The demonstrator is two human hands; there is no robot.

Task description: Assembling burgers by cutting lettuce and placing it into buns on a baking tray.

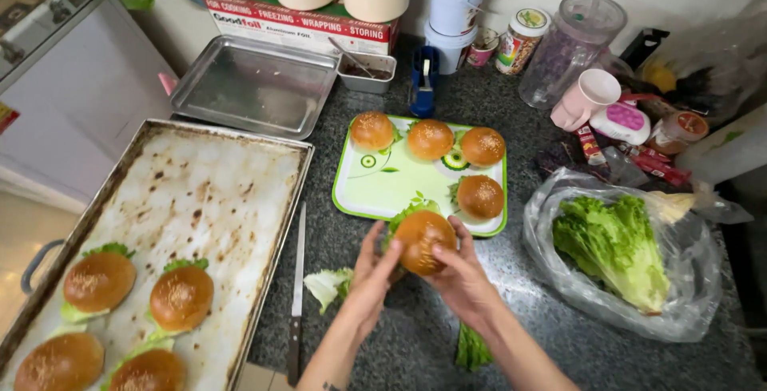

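Observation:
Both my hands hold one bun sandwich (pixel 421 238) with lettuce sticking out of it, just in front of the green tray (pixel 375 191). My left hand (pixel 374 267) cups its left side and my right hand (pixel 458 269) cups its right side. Several plain buns (pixel 430 138) lie on the green tray. On the large worn baking tray (pixel 208 191) at the left sit several finished buns with lettuce (pixel 180 297).
A knife (pixel 297 295) lies on the dark counter between the trays, with lettuce scraps (pixel 329 285) beside it. A plastic bag of lettuce (pixel 615 249) lies at the right. An empty steel tray (pixel 254 87), foil box, tubs, jars and a pink cup (pixel 587 97) crowd the back.

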